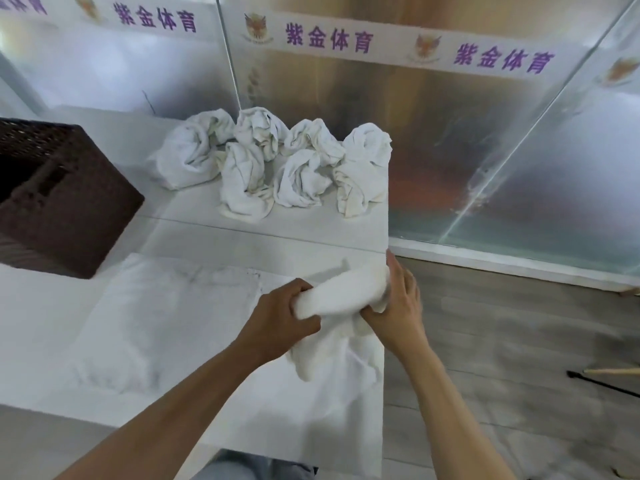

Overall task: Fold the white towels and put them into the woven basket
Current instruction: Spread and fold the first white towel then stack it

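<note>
Opening step: left hand (pixel 282 318) and right hand (pixel 398 306) both grip a bunched towel (pixel 343 299) at the table's (pixel 194 209) right edge. Next, probably spread it flat; basket (pixel 69 202) waits at left edge.

basket (pixel 65 199) far left on table (pixel 207 233), towel pile (pixel 277 164) behind, towel (pixel 332 303) front-right

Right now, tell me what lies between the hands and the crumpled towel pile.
Only bare white table top, seen in the head view; both hands grip a towel.

A white table (pixel 194 233) carries crumpled towels (pixel 273 161), a woven basket (pixel 62 202), and a flat towel (pixel 166 313).
</note>
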Demonstrator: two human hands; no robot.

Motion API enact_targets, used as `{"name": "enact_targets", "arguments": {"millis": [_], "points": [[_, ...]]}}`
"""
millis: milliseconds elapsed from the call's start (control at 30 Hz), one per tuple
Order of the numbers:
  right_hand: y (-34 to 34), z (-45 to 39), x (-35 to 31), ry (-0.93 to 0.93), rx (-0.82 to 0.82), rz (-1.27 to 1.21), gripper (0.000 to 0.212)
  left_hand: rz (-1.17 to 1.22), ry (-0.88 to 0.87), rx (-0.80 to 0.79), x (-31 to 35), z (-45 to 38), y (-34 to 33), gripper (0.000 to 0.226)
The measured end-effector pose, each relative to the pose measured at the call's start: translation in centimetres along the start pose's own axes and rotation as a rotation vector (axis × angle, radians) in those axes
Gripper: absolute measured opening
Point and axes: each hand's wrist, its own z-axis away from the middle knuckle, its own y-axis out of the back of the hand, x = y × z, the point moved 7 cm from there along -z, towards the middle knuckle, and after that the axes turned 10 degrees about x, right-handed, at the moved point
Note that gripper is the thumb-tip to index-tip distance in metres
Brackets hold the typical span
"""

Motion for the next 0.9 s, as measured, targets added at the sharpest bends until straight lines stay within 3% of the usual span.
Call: {"name": "enact_targets", "arguments": {"millis": [67,267,433,900], "points": [[-0.4,-0.7,-2.1,0.063,-0.114,-0.017,0.108,0.020,-0.025,0.016,0.2,0.5,2.7,0.030],[-3.2,-2.1,-8.6,0.098,-0.380,-0.124,0.076,0.071,-0.038,0.148,-1.8,2.2,10.8,0.031],[-7.9,0.0,-15.0,0.157,-0.500,-0.172,0.033,0.085,0.010,0.306,-6.3,4.9,17.4,0.036],[-27.7,15.0,-35.9,0.265,-0.543,-0.370,0.040,0.292,0.272,0.734,-26.1,19.2,37.7,0.041]]}}
